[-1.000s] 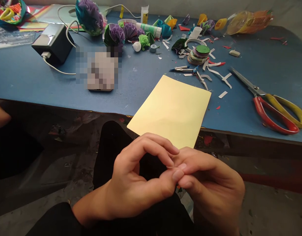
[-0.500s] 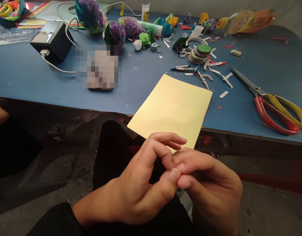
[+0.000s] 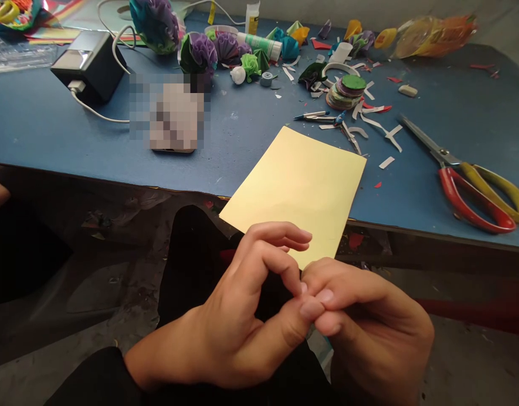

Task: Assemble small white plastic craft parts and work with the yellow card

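Note:
My left hand (image 3: 251, 316) and my right hand (image 3: 369, 316) meet in front of the table's near edge, their thumbs and fingertips pinched together and touching. Anything between those fingertips is hidden or too small to make out. The left hand's other fingers curve loosely above the pinch. Just beyond both hands, a yellow sheet of paper (image 3: 301, 180) lies flat, its near part sticking out past the edge, with the fingers overlapping its near corner in view. Scissors (image 3: 449, 163) with one red and one yellow handle rest on the table to the right.
On the blue table (image 3: 242, 163) lie a compass (image 3: 339, 119), a stack of round paper discs (image 3: 346, 93), paper scraps (image 3: 386, 163) and an eraser (image 3: 408, 91). Farther back are paper flowers (image 3: 198, 53), a glue stick (image 3: 263, 46) and a plastic bottle (image 3: 432, 38). A black box (image 3: 90, 67) stands left.
My right hand has shifted slightly to the right, and the pinched fingertips moved with it. The left fingers have drawn back a little to the left. The paper and scissors stay put.

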{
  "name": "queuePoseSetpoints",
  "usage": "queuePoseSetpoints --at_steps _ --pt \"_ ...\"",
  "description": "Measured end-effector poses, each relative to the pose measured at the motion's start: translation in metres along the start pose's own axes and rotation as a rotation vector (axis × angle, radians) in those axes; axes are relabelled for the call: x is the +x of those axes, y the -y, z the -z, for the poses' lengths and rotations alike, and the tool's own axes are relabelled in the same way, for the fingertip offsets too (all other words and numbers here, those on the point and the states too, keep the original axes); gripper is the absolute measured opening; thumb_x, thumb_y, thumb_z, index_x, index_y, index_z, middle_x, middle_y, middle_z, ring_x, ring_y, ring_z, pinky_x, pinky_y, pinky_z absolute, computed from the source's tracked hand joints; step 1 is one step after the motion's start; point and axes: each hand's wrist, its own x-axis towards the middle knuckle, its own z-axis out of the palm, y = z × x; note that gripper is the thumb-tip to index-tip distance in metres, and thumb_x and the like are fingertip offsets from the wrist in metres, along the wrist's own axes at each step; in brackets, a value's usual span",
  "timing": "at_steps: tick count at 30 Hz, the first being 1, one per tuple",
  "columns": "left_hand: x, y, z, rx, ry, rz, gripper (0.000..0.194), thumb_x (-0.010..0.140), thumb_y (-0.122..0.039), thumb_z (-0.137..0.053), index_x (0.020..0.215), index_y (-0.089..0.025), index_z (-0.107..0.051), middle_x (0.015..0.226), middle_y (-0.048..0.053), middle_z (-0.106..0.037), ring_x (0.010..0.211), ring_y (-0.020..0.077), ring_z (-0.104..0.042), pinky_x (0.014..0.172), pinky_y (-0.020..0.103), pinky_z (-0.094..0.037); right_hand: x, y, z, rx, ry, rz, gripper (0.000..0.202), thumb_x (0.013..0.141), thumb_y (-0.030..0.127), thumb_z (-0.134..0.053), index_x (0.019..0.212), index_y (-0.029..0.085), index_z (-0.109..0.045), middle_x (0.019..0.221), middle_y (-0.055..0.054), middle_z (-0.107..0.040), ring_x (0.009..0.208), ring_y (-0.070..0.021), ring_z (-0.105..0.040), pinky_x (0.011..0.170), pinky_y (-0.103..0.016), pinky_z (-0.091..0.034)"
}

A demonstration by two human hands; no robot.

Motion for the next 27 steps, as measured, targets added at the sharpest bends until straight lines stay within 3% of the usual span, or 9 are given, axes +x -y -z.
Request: queuePoseSetpoints --at_steps 5,9,19,21,27 --pt "-0.0007 0.0009 0.0000 -0.027 0.017 0.004 0.014 0.086 -0.017 -0.056 0.091 -0.022 -0.044 0.116 0.005 -0.050 0.115 0.0184 -0.046 0.099 0.033 -0.042 -0.0004 -0.0007 0.0017 -0.006 0.024 0.010 0.018 0.076 0.010 -0.070 0.089 0.022 -0.069 0.083 0.004 -0.069 0.076 -0.0088 -0.062 0.073 -0.021 -0.053" --pt "-0.0011 -0.0002 -0.0005 -0.036 0.026 -0.011 0.013 0.087 -0.016 -0.054 0.093 -0.022 -0.044 0.122 0.007 -0.046 0.116 0.0203 -0.045 0.100 0.036 -0.041 -0.0009 0.0002 -0.0001 -0.009 -0.036 -0.015 0.015 0.076 0.011 -0.070 0.087 0.022 -0.069 0.081 0.004 -0.069 0.076 -0.0101 -0.062 0.073 -0.023 -0.053" --pt "0.0003 -0.0031 0.0024 0.082 0.103 -0.044 0.012 0.089 -0.010 -0.046 0.089 -0.020 -0.039 0.124 0.009 -0.041 0.123 0.0187 -0.039 0.106 0.034 -0.038 -0.0001 -0.0026 0.0018 -0.035 0.039 0.003 0.018 0.077 0.010 -0.069 0.091 0.021 -0.068 0.082 0.005 -0.069 0.076 -0.0087 -0.062 0.072 -0.021 -0.052" --pt "0.0006 -0.0015 0.0009 0.079 0.068 -0.084 0.013 0.087 -0.008 -0.049 0.086 -0.019 -0.041 0.123 0.008 -0.042 0.120 0.0183 -0.042 0.106 0.033 -0.037 -0.0001 -0.0032 0.0023 -0.028 0.043 0.001 0.017 0.077 0.010 -0.068 0.091 0.021 -0.067 0.083 0.005 -0.069 0.076 -0.0085 -0.062 0.071 -0.021 -0.053" --pt "0.0013 0.0051 -0.0033 0.039 -0.194 -0.125 0.018 0.075 -0.010 -0.069 0.084 -0.018 -0.056 0.116 0.005 -0.051 0.112 0.0190 -0.049 0.102 0.033 -0.042 -0.0010 -0.0018 0.0038 0.000 0.027 -0.002 0.021 0.077 0.005 -0.066 0.093 0.020 -0.067 0.088 0.005 -0.068 0.081 -0.0076 -0.062 0.074 -0.020 -0.052"
